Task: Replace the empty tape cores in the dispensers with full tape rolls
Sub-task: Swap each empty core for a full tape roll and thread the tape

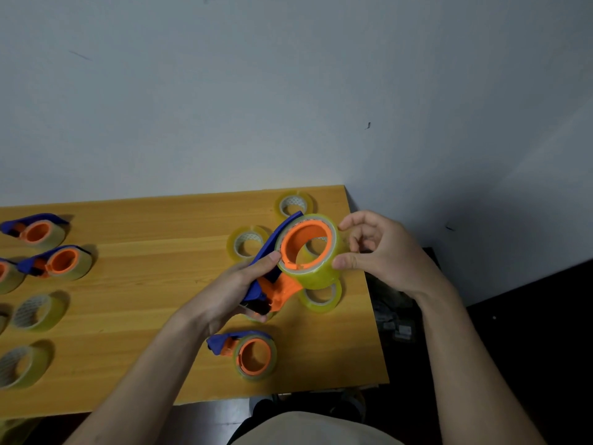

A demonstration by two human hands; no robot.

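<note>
Head view: left grip point(239, 289) clutches one blue-orange dispenser point(272, 284); right grip point(378, 252) pinches its tape roll point(316, 271); four more dispensers rest on the tabletop point(144, 284).

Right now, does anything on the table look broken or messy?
Nothing looks broken or spilled. The left hand grips a blue and orange dispenser while the right hand pinches the tape roll on it. Loose rolls lie flat on the table.

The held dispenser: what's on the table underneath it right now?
Under the held dispenser, two loose tape rolls lie on the table: one shows through the orange hub, another pokes out below. Most of both is covered, and anything else beneath is hidden.
</note>
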